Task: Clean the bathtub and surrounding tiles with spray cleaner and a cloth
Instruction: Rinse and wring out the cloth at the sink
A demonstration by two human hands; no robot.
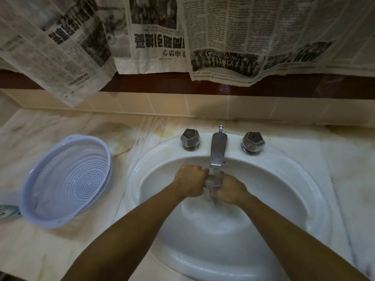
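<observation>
Cloth: none clearly in view, nor spray cleaner or bathtub. Something small and pale sits between the two hands under the tap; too blurred by running water to name.

Head view. Left hand [190, 182] and right hand [230, 190] meet in the sink [300, 179] basin, directly below the faucet spout [217, 151]. Fingers of both curl inward toward each other, pressed together around that wet lump; whether they hold it or merely rub, cannot tell. Water is flowing. Two faceted knobs flank the spout, left knob [190, 138] and right knob [253, 142]. White perforated basket [67, 179] lies tilted on the counter [60, 122] near its left edge, well apart from the sink. Newspaper sheets [223, 37] hang along the back wall above the tiles.

Risk, as judged: splash off the hands could wet the counter and reach the hanging paper's lower edge; wet hands may slip on the knobs.
</observation>
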